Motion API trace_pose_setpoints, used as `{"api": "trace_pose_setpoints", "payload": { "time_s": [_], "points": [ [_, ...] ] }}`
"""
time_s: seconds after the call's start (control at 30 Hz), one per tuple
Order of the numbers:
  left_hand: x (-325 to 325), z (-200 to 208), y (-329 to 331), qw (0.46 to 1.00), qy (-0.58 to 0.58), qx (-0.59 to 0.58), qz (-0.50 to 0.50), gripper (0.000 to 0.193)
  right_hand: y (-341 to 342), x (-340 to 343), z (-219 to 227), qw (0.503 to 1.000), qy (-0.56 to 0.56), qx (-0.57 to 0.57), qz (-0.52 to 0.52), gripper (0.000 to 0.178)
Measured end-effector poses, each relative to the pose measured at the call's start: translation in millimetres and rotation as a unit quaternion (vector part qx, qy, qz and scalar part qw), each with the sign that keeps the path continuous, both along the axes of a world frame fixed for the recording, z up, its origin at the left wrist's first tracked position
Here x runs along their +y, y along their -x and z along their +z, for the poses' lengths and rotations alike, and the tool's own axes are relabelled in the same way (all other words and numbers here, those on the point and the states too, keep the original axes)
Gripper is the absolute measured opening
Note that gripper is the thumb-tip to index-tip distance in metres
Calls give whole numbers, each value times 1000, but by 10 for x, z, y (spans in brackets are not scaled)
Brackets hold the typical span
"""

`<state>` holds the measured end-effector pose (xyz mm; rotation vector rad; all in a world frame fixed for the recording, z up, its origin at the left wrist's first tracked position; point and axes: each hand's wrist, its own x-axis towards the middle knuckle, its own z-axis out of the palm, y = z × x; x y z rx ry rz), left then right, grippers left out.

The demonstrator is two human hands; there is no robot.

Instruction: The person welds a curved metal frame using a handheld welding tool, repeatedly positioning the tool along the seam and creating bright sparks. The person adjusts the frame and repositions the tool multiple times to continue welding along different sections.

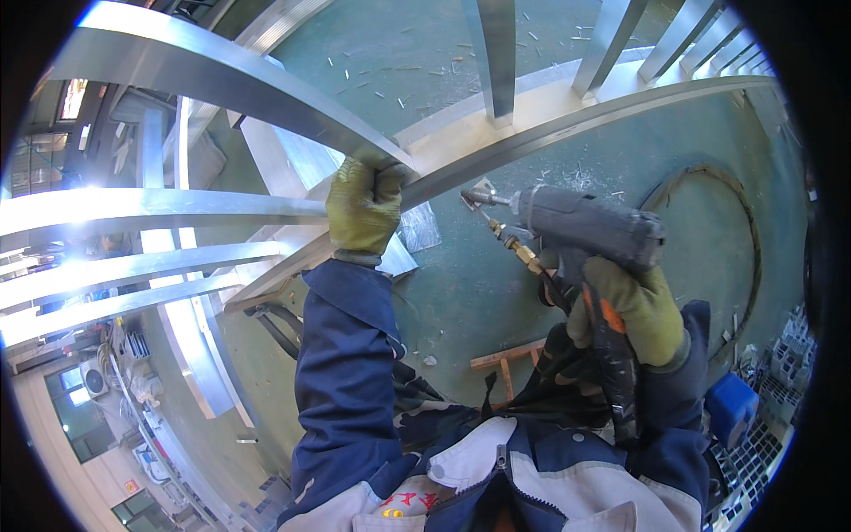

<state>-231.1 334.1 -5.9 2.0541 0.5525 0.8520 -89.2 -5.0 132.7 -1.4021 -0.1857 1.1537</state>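
My left hand (363, 211), in a yellow-green work glove, is closed around a silver metal bar (239, 80) where it meets the long rail (505, 146) of a metal frame. My right hand (634, 310), gloved the same way, grips a black pistol-grip power tool (589, 226). Its metal nose points left, just below the rail and apart from it. Under the nose runs a brass fitting (523, 253) with a dark hose; whether it belongs to the tool I cannot tell. An orange patch shows beside the right-hand fingers.
More parallel bars (160, 208) extend left from the frame; upright slats (496, 62) stand along the far right. Metal shavings litter the green floor (532, 355). A hose (753, 213) curls at right. A blue container (731, 408) and stacked hollow profiles (789, 372) sit lower right.
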Motion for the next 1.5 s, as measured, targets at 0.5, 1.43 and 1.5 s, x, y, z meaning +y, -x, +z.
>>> {"api": "trace_pose_setpoints", "payload": {
  "time_s": [0.5, 1.43, 1.5],
  "points": [
    [70, -9, 68, 999, -21, 33, -35, 4, -212, 421, -105, 993, -118, -1, 16, 58],
    [66, -26, 52, 999, -44, 16, -15, 7, -241, 624, -98, 996, -53, 6, 74, 44],
    [31, -28, 12, 999, -37, -8, 3, 6, -225, 620, -132, 996, -66, 9, 65, 44]
  ]
}}
